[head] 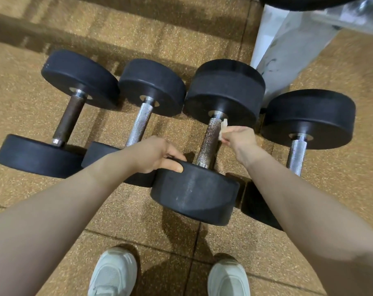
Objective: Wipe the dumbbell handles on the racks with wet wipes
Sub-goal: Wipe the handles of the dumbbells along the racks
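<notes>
Four dumbbells lie side by side on the speckled tan floor (53, 212), handles running away from the viewer.

Third dumbbell (204, 189) from the left: black rubber ends, bright rough metal handle (209, 142).

Left hand (157, 154): fingers curled over the top edge of this dumbbell's near end, thumb on its side, gripping it.

Right hand (238, 137): pinching a small pale wipe (222, 128) against the right side of the handle, near the far end.

Leftmost dumbbell (59, 116) has a dark brown handle; the second (147, 97) and fourth (305, 122) have silver ones.

Two pale shoes (113, 274) at the bottom edge. A white metal frame (288, 43) stands at upper right.
</notes>
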`<move>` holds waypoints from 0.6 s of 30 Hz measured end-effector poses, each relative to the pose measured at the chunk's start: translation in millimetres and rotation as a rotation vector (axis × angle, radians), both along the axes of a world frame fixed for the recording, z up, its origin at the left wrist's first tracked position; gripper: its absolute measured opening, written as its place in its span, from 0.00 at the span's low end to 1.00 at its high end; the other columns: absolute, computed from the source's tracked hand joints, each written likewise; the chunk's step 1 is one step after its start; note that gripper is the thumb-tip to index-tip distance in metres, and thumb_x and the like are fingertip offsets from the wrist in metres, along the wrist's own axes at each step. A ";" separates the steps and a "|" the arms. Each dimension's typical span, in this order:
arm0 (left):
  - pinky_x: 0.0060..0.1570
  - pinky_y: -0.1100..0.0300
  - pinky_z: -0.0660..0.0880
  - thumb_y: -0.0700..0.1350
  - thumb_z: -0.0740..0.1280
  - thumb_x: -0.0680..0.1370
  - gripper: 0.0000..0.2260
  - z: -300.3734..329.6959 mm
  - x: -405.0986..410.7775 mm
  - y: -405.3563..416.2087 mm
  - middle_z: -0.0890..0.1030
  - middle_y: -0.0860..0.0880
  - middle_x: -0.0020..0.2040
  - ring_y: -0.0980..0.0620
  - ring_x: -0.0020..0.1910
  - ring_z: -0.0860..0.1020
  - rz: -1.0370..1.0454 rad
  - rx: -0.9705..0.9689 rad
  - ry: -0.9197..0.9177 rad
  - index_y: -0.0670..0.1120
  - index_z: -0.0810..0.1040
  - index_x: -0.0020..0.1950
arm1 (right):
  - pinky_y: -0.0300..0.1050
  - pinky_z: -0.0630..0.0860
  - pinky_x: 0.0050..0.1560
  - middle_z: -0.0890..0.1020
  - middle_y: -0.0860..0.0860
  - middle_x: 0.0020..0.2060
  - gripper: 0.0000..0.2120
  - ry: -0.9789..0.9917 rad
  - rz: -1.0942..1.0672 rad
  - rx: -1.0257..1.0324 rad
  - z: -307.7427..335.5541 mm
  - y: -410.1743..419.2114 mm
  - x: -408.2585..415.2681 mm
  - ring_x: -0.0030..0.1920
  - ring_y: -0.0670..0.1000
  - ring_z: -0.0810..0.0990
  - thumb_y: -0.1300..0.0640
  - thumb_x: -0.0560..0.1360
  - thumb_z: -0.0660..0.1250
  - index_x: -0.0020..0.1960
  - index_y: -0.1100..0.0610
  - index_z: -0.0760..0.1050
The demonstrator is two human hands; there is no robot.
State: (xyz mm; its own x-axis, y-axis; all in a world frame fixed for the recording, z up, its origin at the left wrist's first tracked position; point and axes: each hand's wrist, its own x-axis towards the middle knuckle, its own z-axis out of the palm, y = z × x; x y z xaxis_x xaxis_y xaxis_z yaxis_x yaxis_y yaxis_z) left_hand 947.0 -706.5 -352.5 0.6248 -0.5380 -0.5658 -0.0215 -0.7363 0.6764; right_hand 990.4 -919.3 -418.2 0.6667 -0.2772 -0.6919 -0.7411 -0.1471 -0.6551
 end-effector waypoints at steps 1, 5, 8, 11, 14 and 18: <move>0.61 0.62 0.68 0.47 0.69 0.73 0.15 -0.3 0.3 0.0 0.77 0.54 0.52 0.54 0.56 0.75 0.003 -0.005 0.007 0.46 0.79 0.59 | 0.48 0.79 0.48 0.76 0.58 0.35 0.14 0.066 0.133 -0.035 1.0 -1.6 -9.3 0.42 0.54 0.81 0.76 0.68 0.63 0.31 0.60 0.72; 0.62 0.60 0.68 0.47 0.69 0.73 0.15 -0.8 0.2 0.3 0.78 0.51 0.55 0.53 0.57 0.75 0.006 0.003 0.019 0.47 0.79 0.59 | 0.34 0.65 0.21 0.72 0.52 0.19 0.15 0.335 0.491 0.019 11.5 -4.2 -41.7 0.18 0.44 0.70 0.76 0.70 0.61 0.30 0.60 0.69; 0.62 0.59 0.68 0.48 0.68 0.73 0.15 -1.8 -1.7 2.0 0.78 0.50 0.55 0.52 0.57 0.75 -0.020 -0.004 -0.017 0.47 0.79 0.59 | 0.37 0.69 0.26 0.79 0.58 0.35 0.05 0.278 0.369 0.034 5.7 -10.4 -27.7 0.28 0.49 0.75 0.73 0.71 0.64 0.40 0.66 0.74; 0.62 0.59 0.68 0.48 0.68 0.73 0.15 -3.0 -2.7 2.4 0.78 0.52 0.53 0.52 0.57 0.75 -0.008 -0.014 -0.018 0.47 0.79 0.59 | 0.36 0.75 0.35 0.80 0.55 0.44 0.02 0.192 -0.040 0.312 -1.8 -12.8 -9.7 0.37 0.48 0.77 0.63 0.76 0.63 0.47 0.61 0.74; 0.63 0.57 0.68 0.49 0.68 0.73 0.15 -3.8 -2.9 2.7 0.77 0.53 0.52 0.53 0.57 0.74 0.012 -0.006 -0.004 0.48 0.79 0.59 | 0.34 0.76 0.40 0.80 0.52 0.41 0.05 0.182 -0.199 0.524 -6.8 -6.4 -15.4 0.37 0.44 0.76 0.61 0.78 0.61 0.44 0.58 0.74; 0.64 0.56 0.67 0.49 0.69 0.73 0.16 -5.6 -3.8 3.0 0.77 0.52 0.54 0.52 0.58 0.74 0.044 -0.015 0.011 0.48 0.79 0.59 | 0.30 0.77 0.38 0.81 0.52 0.37 0.08 0.228 -0.183 0.481 -8.2 -9.9 -34.5 0.38 0.45 0.80 0.71 0.75 0.61 0.42 0.60 0.74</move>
State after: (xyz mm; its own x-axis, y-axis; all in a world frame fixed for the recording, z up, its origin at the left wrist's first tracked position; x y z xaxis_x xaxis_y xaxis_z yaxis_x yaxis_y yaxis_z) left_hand 943.2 -703.5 -358.1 0.6420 -0.5184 -0.5649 0.0179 -0.7264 0.6870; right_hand 956.0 -929.2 -426.4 0.4561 0.0080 -0.8899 -0.8571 0.2731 -0.4369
